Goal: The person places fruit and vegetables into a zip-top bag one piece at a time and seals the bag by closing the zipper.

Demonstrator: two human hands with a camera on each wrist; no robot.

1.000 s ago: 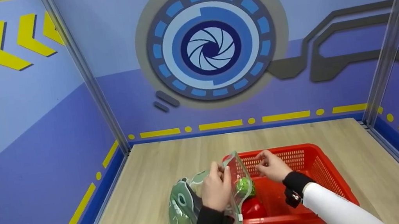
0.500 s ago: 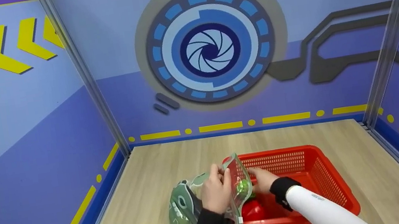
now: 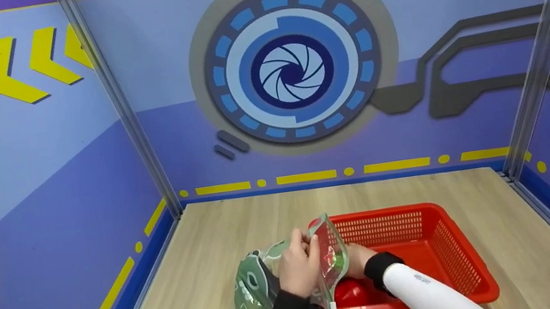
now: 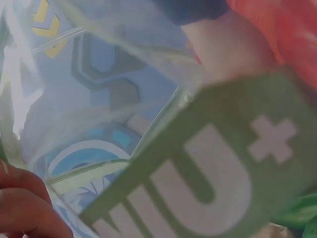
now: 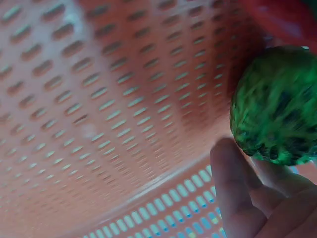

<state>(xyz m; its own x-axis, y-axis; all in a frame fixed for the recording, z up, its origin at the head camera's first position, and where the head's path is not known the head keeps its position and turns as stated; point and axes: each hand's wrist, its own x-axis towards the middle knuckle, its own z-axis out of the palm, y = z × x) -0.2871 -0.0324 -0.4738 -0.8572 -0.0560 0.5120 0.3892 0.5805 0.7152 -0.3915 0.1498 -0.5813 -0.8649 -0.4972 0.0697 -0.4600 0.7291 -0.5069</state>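
My left hand (image 3: 297, 265) pinches the edge of a clear zip bag (image 3: 325, 226) with a green border, which stands upright over the basket's left side. In the left wrist view the bag's green printed panel (image 4: 218, 173) fills much of the frame, with my fingers (image 4: 22, 198) at its edge. My right hand (image 3: 359, 259) reaches into the red basket (image 3: 448, 237) behind the bag. The right wrist view has its fingers (image 5: 230, 183) extended at the lower side of a round, bumpy green vegetable (image 5: 277, 106); the thumb is hidden. A glossy red vegetable (image 3: 349, 293) lies nearby.
A filled green-printed bag (image 3: 250, 300) lies on the wooden table (image 3: 200, 274) left of my left hand. Blue and purple panels (image 3: 176, 147) with metal corner posts enclose the table at the back and sides.
My right hand has moved left and down into the basket, to the green vegetable behind the bag. My left hand keeps its hold on the bag's edge, nearly in place.
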